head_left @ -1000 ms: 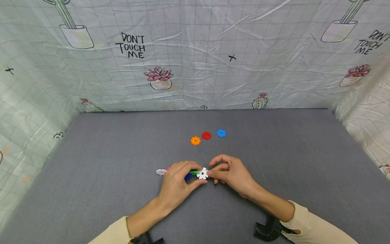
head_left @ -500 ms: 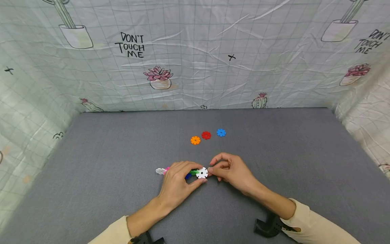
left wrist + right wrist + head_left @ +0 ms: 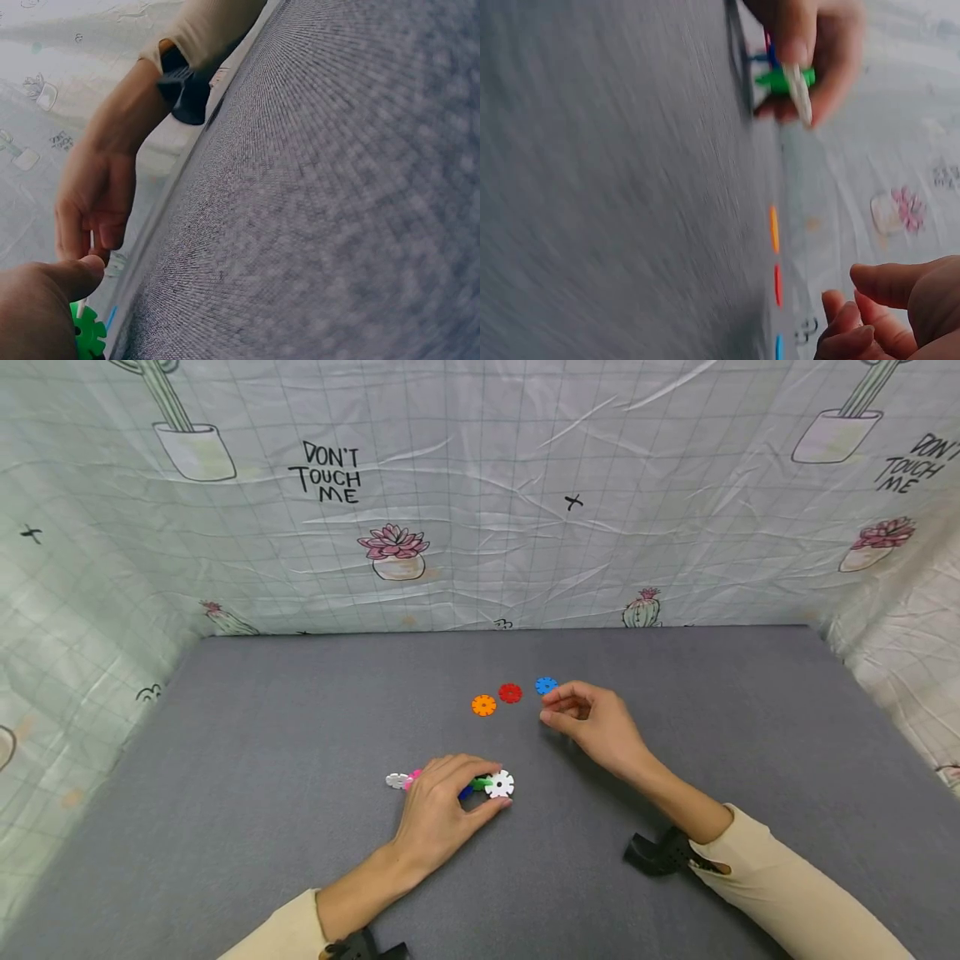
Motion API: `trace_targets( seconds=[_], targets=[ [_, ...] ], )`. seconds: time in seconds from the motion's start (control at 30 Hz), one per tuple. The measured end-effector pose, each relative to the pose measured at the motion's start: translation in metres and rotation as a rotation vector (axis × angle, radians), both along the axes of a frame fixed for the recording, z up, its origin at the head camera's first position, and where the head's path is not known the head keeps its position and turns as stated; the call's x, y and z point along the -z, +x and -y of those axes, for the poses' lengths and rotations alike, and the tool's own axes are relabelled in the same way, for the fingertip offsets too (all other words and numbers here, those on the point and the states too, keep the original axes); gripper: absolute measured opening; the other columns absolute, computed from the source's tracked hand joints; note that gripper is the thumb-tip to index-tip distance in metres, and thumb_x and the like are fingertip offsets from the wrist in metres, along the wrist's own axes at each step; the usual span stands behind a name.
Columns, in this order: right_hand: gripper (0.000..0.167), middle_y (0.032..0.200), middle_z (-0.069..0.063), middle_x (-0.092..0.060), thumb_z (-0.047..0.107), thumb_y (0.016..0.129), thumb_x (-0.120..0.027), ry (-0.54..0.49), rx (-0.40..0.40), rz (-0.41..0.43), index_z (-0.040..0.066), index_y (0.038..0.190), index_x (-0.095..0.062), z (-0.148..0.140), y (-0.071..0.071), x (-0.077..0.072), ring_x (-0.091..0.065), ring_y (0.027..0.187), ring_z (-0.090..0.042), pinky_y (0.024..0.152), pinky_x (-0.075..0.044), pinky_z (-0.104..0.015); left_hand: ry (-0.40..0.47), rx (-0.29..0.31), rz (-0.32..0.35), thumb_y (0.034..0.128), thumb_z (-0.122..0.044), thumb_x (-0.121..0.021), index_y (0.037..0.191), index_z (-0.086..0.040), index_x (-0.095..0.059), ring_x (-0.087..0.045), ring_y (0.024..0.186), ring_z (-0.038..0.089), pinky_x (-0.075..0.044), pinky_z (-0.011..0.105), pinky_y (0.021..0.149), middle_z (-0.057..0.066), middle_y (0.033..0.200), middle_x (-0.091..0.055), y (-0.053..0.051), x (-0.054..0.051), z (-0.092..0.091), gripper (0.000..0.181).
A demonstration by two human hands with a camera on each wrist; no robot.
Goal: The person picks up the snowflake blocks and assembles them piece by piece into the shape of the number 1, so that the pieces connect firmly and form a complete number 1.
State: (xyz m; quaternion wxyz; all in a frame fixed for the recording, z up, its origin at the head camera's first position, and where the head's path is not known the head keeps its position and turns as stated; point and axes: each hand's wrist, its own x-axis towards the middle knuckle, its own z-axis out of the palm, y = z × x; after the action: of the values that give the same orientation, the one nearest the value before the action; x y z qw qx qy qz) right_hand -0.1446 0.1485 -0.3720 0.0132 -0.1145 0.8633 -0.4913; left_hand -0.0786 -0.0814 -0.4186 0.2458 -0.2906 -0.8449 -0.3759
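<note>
head view: blue notched plastic disc (image 3: 546, 685) lies just beyond the empty right hand (image 3: 597, 724); left hand (image 3: 435, 803) grips joined multicoloured discs (image 3: 494, 790).

The place looks like a curtained booth, its grey surface (image 3: 262, 727) closed in on three sides by wrinkled white cloth (image 3: 480, 435) printed with potted plants (image 3: 396, 560) and lettering (image 3: 330, 477).

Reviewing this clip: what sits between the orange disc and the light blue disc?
The red disc lies between the orange disc and the light blue disc in the head view; the right wrist view shows the same order, edge-on.
</note>
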Motion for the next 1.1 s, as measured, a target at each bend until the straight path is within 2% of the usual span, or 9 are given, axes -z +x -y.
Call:
trace_targets(
  seconds=[0.2,0.27,0.4,0.6,0.8,0.97,1.1],
  targets=[
    [0.028,0.101,-0.006,-0.069,0.016,0.087,-0.073,0.082,0.050,-0.074,0.007,0.112,-0.067,-0.005,-0.024,0.001,-0.059,0.073,-0.020,0.056,-0.046,-0.029,0.000,-0.002,-0.005,0.0679,-0.026,-0.088,0.098,-0.011,-0.072,-0.061,0.084,0.008,-0.044,0.027,0.073,-0.007,0.091,-0.068,0.000,0.001,0.000,0.038],
    [0.029,0.101,-0.006,-0.068,0.017,0.086,-0.073,0.106,0.067,-0.072,0.007,0.113,-0.067,-0.005,-0.029,0.001,-0.058,0.072,-0.020,0.056,-0.045,-0.029,0.000,-0.002,-0.008,0.0680,-0.026,-0.088,0.098,-0.010,-0.072,-0.061,0.084,0.008,-0.044,0.027,0.073,-0.007,0.091,-0.068,0.000,0.001,0.000,0.038],
    [0.031,0.091,-0.005,-0.065,0.019,0.086,-0.073,0.150,0.089,-0.048,0.009,0.115,-0.067,-0.005,-0.038,0.003,-0.052,0.069,-0.020,0.054,-0.041,-0.031,-0.001,-0.003,-0.014,0.0679,-0.026,-0.088,0.098,-0.010,-0.072,-0.061,0.084,0.009,-0.045,0.028,0.073,-0.007,0.092,-0.068,-0.001,0.003,0.000,0.038],
    [0.032,0.078,-0.006,-0.061,0.018,0.086,-0.073,0.196,0.090,-0.036,0.010,0.117,-0.066,-0.005,-0.046,0.008,-0.050,0.063,-0.021,0.053,-0.039,-0.031,-0.005,-0.008,-0.006,0.0685,-0.027,-0.088,0.098,-0.011,-0.072,-0.060,0.084,0.009,-0.045,0.029,0.073,-0.008,0.092,-0.067,-0.001,0.003,0.000,0.037],
    [0.031,0.070,-0.006,-0.059,0.016,0.085,-0.075,0.228,0.095,-0.058,0.010,0.114,-0.068,-0.004,-0.051,0.015,-0.050,0.059,-0.020,0.053,-0.039,-0.032,0.001,-0.005,0.004,0.0688,-0.026,-0.088,0.098,-0.011,-0.072,-0.059,0.084,0.008,-0.044,0.028,0.073,-0.009,0.092,-0.066,-0.001,0.003,0.000,0.036],
    [0.030,0.074,-0.006,-0.059,0.015,0.084,-0.075,0.245,0.095,-0.087,0.009,0.112,-0.069,-0.003,-0.053,0.018,-0.050,0.062,-0.019,0.056,-0.039,-0.033,0.003,-0.009,0.008,0.0686,-0.026,-0.088,0.098,-0.012,-0.072,-0.058,0.084,0.007,-0.044,0.028,0.073,-0.009,0.092,-0.066,-0.001,0.002,0.000,0.036],
    [0.029,0.085,-0.008,-0.062,0.013,0.084,-0.075,0.252,0.090,-0.102,0.008,0.112,-0.069,-0.002,-0.053,0.018,-0.050,0.065,-0.019,0.058,-0.040,-0.033,0.003,-0.008,0.007,0.0688,-0.026,-0.088,0.098,-0.012,-0.072,-0.058,0.083,0.007,-0.044,0.029,0.073,-0.009,0.092,-0.065,-0.001,0.002,0.000,0.037]
  ],
)
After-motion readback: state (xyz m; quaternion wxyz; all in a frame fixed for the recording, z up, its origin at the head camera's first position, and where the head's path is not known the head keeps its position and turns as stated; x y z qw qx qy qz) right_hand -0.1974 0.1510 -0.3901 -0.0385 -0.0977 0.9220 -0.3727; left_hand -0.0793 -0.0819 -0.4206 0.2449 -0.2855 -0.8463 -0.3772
